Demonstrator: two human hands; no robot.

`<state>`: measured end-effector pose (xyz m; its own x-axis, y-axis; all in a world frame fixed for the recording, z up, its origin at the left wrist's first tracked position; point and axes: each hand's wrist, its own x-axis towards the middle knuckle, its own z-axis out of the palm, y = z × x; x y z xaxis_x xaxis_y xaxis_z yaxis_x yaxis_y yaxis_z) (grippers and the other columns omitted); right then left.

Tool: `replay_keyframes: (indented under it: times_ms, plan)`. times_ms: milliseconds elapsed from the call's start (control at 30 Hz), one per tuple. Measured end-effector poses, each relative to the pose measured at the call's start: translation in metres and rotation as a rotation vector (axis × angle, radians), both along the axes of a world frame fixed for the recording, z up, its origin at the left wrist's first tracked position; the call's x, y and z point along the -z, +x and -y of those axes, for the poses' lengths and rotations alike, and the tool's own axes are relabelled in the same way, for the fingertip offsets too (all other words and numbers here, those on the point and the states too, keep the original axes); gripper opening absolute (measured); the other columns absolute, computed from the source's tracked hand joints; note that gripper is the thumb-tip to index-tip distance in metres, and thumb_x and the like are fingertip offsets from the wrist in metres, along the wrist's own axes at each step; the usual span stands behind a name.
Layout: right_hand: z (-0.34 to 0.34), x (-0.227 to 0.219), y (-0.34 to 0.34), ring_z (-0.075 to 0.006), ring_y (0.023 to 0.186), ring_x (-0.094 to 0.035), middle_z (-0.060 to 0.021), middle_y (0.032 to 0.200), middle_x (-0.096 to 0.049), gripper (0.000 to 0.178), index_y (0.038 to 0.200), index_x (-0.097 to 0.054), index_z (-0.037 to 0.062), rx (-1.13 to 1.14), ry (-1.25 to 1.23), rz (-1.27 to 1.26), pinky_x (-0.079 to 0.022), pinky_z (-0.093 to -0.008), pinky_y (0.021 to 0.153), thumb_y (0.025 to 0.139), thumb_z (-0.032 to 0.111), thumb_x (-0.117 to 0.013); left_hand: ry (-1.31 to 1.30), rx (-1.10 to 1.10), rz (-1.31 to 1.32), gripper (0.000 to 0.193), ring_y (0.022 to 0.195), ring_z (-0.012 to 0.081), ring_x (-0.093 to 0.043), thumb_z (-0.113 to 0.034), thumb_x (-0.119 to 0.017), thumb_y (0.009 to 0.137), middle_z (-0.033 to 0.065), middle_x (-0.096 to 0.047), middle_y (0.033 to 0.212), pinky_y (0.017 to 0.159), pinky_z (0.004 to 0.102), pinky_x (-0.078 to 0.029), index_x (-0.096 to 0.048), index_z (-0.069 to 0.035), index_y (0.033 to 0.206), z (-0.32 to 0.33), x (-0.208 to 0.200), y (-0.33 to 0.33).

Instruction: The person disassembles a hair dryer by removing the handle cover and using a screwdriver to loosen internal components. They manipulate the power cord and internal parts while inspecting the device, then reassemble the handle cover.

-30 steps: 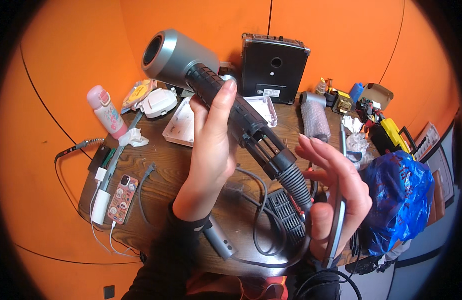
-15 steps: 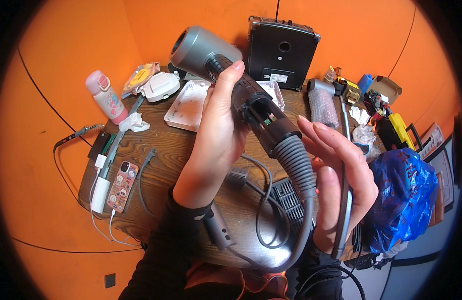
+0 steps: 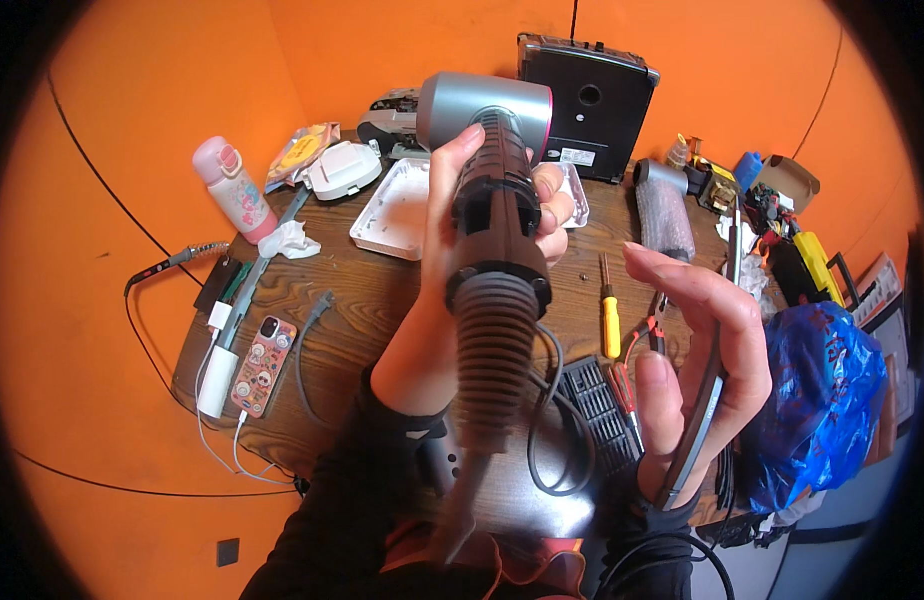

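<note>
My left hand point(image 3: 437, 230) grips a grey hair dryer point(image 3: 472, 110) by its bared black handle core, fingers wrapped round it. A ribbed cord sleeve point(image 3: 492, 350) hangs from the handle's lower end, blurred toward its tip. Low on the table, partly behind my left sleeve, lies a dark grey tube with round holes point(image 3: 450, 455). To the right, my right hand point(image 3: 712, 330) is apart from the dryer. A long, slim, dark grey tool point(image 3: 707, 400) lies across its palm, held under the bent fingers, with thumb and index finger apart; its exact kind is unclear.
A yellow screwdriver point(image 3: 611, 325), red-handled pliers point(image 3: 650, 330) and a black bit case point(image 3: 600, 410) lie near my right hand. Left are a phone point(image 3: 265, 365), a pink bottle point(image 3: 232, 190) and a soldering iron point(image 3: 167, 262). A blue bag point(image 3: 817, 400) stands right.
My left hand has turned the hair dryer, so its head now points sideways and the cord sleeve hangs nearly straight down. The dryer has moved away from my right hand's fingers.
</note>
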<state>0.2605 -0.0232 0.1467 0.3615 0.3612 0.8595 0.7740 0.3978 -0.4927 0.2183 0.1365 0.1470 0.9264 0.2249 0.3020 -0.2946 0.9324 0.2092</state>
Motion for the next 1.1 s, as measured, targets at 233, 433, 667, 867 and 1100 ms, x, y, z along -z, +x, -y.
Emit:
replay_keyframes:
  times_ms: [233,433,667,867,1100]
  plan:
    - [0.005,0.0,0.003,-0.0278,0.096,-0.055,-0.0203,0.099,-0.056,0.038,0.1,-0.049,-0.0067,0.043,-0.151,0.103,-0.037,-0.0372,0.089,0.071,0.017,-0.056,-0.087,0.143,-0.053,0.043,0.052,0.0144,-0.042,-0.044,-0.047,0.079,0.007,-0.041,0.066,0.036,0.02,-0.031,-0.042,-0.002,0.076,0.001,-0.002,0.0]
    - [0.006,0.0,0.003,-0.0271,0.096,-0.055,-0.0197,0.099,-0.056,0.038,0.101,-0.049,-0.007,0.054,-0.164,0.093,-0.037,-0.0367,0.089,0.072,0.017,-0.056,-0.005,0.127,0.001,0.048,0.051,0.0147,-0.042,-0.045,-0.045,0.081,0.0074,-0.041,0.067,0.038,0.0221,-0.035,-0.043,0.003,0.082,0.003,0.001,0.002]
    - [0.0,0.001,0.001,-0.0214,0.085,-0.06,-0.0151,0.09,-0.061,0.028,0.095,-0.056,-0.0057,0.164,-0.059,-0.062,-0.044,-0.028,0.078,0.067,-0.001,-0.057,0.167,-0.337,-0.199,0.037,0.05,0.0149,-0.042,-0.043,-0.046,0.082,0.0084,-0.043,0.071,0.039,0.0233,-0.036,-0.046,-0.005,0.084,0.014,0.002,0.009]
    - [-0.005,-0.002,-0.006,-0.02,0.083,-0.061,-0.0136,0.089,-0.062,0.026,0.094,-0.057,-0.0052,0.193,-0.035,-0.112,-0.044,-0.0269,0.078,0.069,-0.007,-0.052,0.178,-0.422,-0.177,0.039,0.05,0.0151,-0.041,-0.043,-0.046,0.081,0.0083,-0.044,0.071,0.042,0.0248,-0.037,-0.045,-0.004,0.085,0.01,0.004,0.009]
    - [0.0,-0.005,0.0,-0.0256,0.09,-0.059,-0.0162,0.096,-0.057,0.038,0.11,-0.043,-0.0053,0.088,-0.065,-0.042,-0.043,-0.0345,0.081,0.084,0.023,-0.042,0.348,-0.375,-0.162,0.042,0.068,0.0178,-0.054,-0.042,-0.054,0.078,0.0081,-0.051,0.078,0.062,0.0296,-0.048,-0.045,-0.004,0.094,0.001,0.006,0.004]
